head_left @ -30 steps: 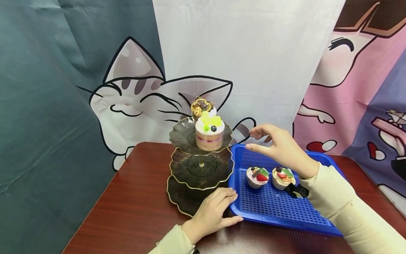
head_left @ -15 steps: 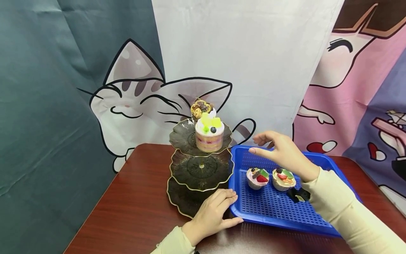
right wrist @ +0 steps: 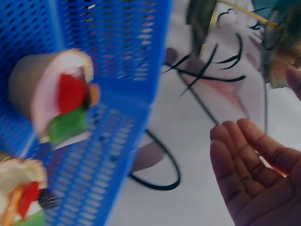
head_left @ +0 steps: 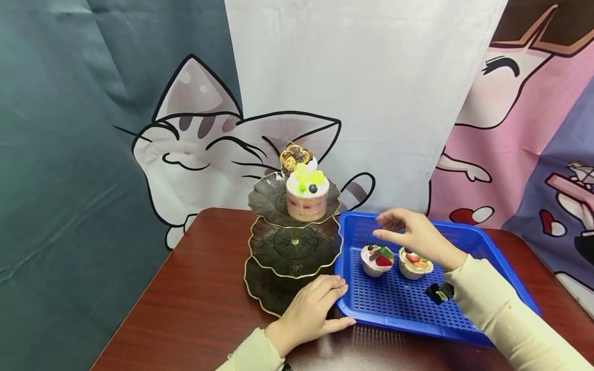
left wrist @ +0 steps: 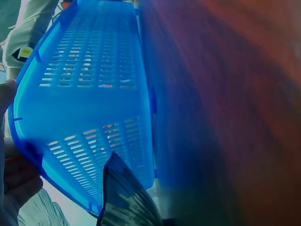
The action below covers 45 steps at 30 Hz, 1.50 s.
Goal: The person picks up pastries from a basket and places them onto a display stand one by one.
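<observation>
My left hand (head_left: 310, 314) rests against the near left corner of a blue plastic basket (head_left: 390, 323), fingers at the side rim and thumb at the front. Above the basket hovers my right hand (head_left: 417, 237), thumb and fingers apart, holding nothing. Beneath it sit two cupcakes: a pink-creamed cupcake (head_left: 377, 260) with a strawberry piece and a green leaf, and a pale-creamed cupcake (head_left: 415, 264) with fruit. The right wrist view shows the right hand's fingers (right wrist: 254, 165) spread beside the basket wall, apart from the pink-creamed cupcake (right wrist: 56, 96).
Left of the basket stands a three-tier dark scalloped stand (head_left: 295, 247) with gold rims. A layered cake cup (head_left: 307, 201) with yellow fruit and a chocolate-topped dessert (head_left: 294, 158) are at its top tier. A cartoon cloth (head_left: 371, 93) hangs behind the wooden table (head_left: 195, 288).
My right hand has moved down and slightly right, closer above the cupcakes. The left hand has stayed at the basket's corner, and the stand and desserts have not moved.
</observation>
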{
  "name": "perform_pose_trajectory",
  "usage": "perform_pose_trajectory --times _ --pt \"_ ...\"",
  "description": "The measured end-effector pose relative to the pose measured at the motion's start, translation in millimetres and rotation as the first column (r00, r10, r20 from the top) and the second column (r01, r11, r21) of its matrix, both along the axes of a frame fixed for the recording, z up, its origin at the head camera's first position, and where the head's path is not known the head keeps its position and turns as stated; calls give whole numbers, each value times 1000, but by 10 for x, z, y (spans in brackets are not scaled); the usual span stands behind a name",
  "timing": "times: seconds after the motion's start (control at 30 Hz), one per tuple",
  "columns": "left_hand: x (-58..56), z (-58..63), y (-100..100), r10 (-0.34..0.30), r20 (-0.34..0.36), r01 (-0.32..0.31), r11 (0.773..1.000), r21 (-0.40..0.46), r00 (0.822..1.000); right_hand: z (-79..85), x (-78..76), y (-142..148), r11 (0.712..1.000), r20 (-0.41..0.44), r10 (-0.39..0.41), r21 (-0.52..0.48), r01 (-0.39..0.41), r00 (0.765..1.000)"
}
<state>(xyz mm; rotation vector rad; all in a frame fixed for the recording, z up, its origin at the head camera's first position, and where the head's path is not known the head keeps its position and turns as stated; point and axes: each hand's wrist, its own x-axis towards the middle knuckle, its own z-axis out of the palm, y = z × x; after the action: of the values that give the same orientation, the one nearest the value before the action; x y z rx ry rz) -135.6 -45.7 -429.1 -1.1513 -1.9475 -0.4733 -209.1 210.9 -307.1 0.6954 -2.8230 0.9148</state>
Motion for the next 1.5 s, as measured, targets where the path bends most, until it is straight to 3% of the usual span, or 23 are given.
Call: perform_pose_trajectory --times 0.2,0.43,0.83,1.33,1.5 --pt "-17 37 -12 6 -10 -6 999 -54 1000 -214 -117 122 999 49 25 20 -26 998" --pt "-67 42 -25 -54 2 54 996 -74 999 -433 -251 233 998 64 43 31 -45 997" --pt "-90 24 -38 -76 7 77 995 -65 997 -705 -334 334 997 -33 70 38 -68 997" --pt "-75 1 -30 -108 30 108 994 -2 994 -853 -354 302 976 -46 147 169 -138 988" --pt "-79 -2 -24 -116 43 116 993 1 992 -879 -338 302 974 -26 136 187 -129 990"
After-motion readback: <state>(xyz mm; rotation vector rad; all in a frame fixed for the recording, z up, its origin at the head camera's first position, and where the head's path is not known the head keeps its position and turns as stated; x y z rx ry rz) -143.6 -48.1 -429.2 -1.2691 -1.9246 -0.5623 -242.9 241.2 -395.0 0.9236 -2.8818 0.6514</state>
